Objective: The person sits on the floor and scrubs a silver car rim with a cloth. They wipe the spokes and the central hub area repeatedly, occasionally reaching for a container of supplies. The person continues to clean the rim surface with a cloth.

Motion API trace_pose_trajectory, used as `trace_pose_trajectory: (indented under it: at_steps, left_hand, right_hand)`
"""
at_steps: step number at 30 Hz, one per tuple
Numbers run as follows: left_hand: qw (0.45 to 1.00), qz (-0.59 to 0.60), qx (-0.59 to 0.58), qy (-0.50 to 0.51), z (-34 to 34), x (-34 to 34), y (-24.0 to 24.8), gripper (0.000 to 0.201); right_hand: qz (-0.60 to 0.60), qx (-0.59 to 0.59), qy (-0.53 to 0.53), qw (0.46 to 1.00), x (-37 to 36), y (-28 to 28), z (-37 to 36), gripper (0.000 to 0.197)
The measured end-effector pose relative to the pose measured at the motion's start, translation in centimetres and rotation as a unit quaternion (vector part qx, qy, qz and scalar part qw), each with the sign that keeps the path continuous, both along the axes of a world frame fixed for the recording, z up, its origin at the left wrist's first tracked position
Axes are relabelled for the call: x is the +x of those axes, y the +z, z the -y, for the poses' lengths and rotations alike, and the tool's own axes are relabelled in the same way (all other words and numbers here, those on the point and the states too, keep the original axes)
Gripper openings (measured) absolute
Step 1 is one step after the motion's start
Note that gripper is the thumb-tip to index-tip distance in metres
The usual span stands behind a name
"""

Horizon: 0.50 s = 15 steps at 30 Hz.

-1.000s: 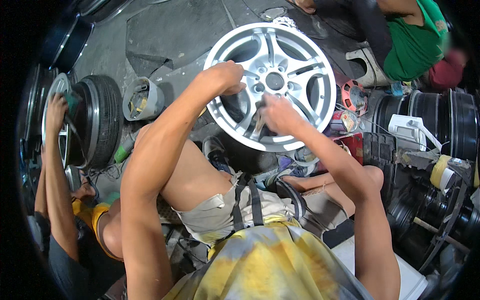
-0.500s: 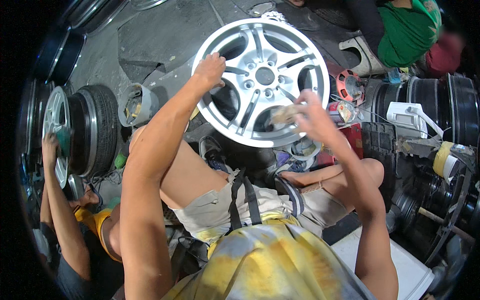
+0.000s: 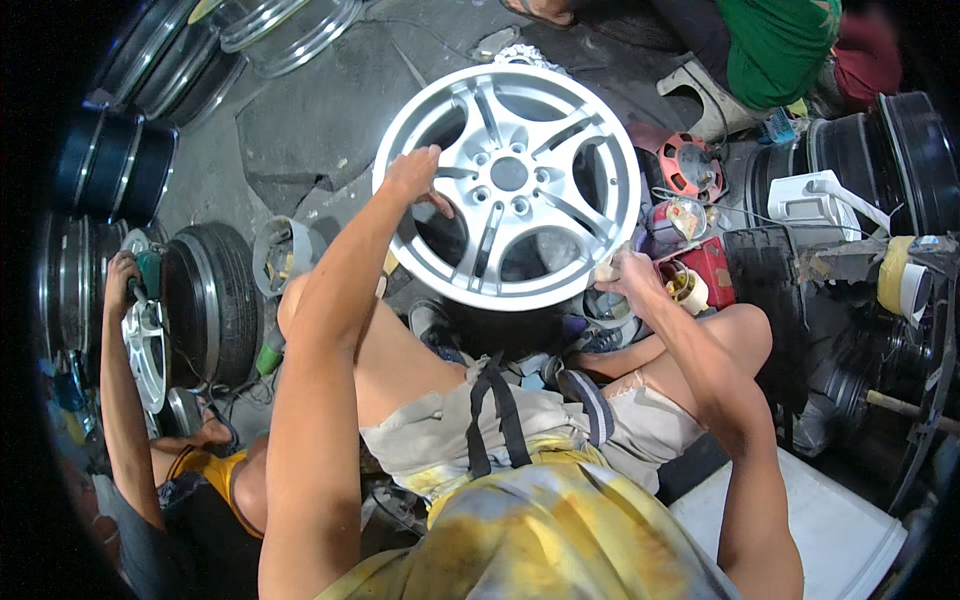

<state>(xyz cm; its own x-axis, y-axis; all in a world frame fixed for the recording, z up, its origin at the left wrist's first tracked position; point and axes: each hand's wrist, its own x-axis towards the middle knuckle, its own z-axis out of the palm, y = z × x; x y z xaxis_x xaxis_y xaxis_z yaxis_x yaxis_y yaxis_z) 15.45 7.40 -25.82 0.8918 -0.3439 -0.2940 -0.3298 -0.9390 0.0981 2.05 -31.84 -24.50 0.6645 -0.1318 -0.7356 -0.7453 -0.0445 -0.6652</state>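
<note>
A silver alloy wheel rim [image 3: 466,180] with split spokes lies face up in front of me. My left hand [image 3: 418,182] grips its left side, with the thumb reaching into the opening between spokes. At the lower right edge of the rim, my right hand [image 3: 634,276] pinches a small pale tan piece of cloth or paper [image 3: 606,272] against the lip. The fingers partly cover that piece, so its exact kind cannot be made out.
To the left, a co-worker's hand [image 3: 122,272] holds a green tool at another wheel. A tire [image 3: 215,300] and a white bucket [image 3: 270,262] stand nearby. At right are a red reel [image 3: 690,166], a red container [image 3: 712,268], a white plastic case [image 3: 806,203] and stacked dark rims.
My right hand has moved from the lower right opening of the wheel to its outer edge, carrying the tan piece. The left hand keeps its grip. The view has shifted slightly.
</note>
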Motion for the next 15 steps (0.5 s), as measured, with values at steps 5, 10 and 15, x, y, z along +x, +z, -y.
trace_pose_trajectory:
  at_steps: [5, 10, 15]
  left_hand:
    - [0.984, -0.143, 0.002, 0.103, 0.5, -2.1, 2.0, 0.105]
    - [0.952, -0.274, -0.07, 0.119, 2.5, -6.5, 1.0, 0.09]
    - [0.949, -0.276, -0.098, 0.116, 2.6, -8.0, 4.3, 0.065]
  right_hand:
    - [0.112, -0.172, 0.045, 0.978, 5.5, -2.8, 2.6, 0.033]
    - [0.37, -0.389, 0.154, 0.83, 12.2, -1.5, 3.7, 0.032]
    - [0.519, -0.337, 0.301, 0.726, 13.4, 1.1, -5.7, 0.032]
